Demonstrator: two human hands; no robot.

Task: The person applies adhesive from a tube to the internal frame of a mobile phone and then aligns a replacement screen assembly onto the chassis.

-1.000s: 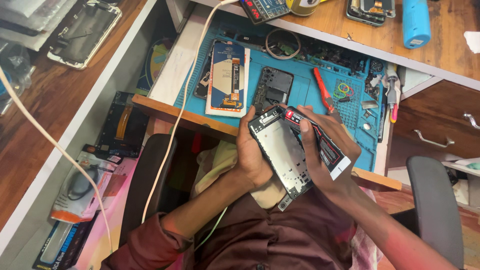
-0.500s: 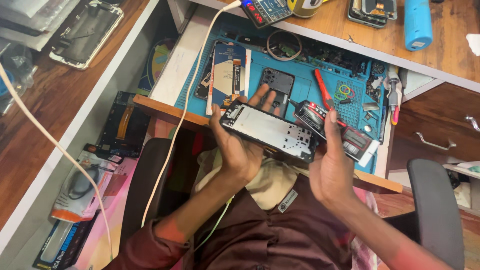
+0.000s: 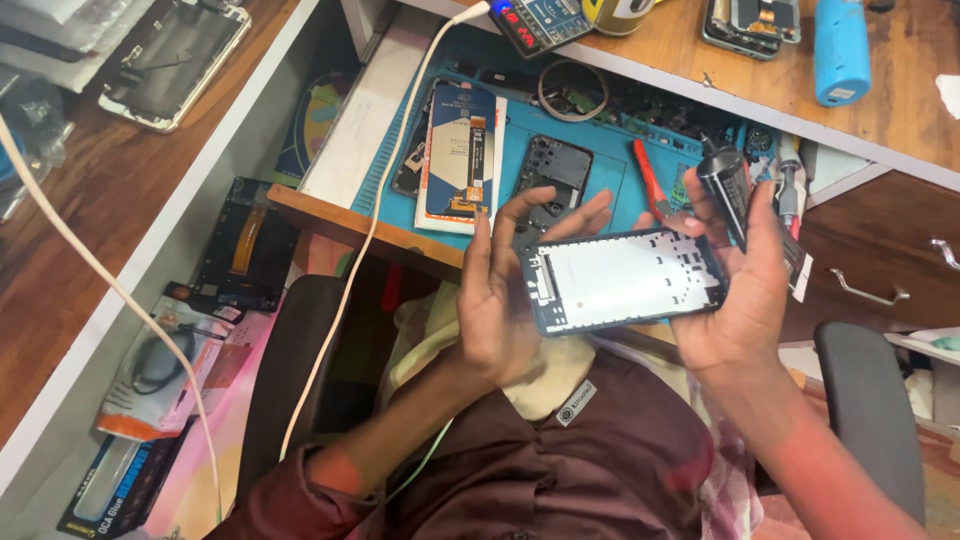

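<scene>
Two hands on one phone frame [image 3: 622,280]: the left hand [image 3: 505,300] props its near end with fingers spread loose, while the right hand [image 3: 745,285] clamps the far end plus a dark glue tube [image 3: 724,185]. Frame hovers flat above the lap, just in front of the blue work mat [image 3: 600,160], where a red-handled tool [image 3: 650,180] lies.

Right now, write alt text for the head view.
Two hands hold a phone frame level over a lap: the left hand supports its left end with open fingers, and the right hand grips the right end plus a dark tube, above a blue mat.
</scene>
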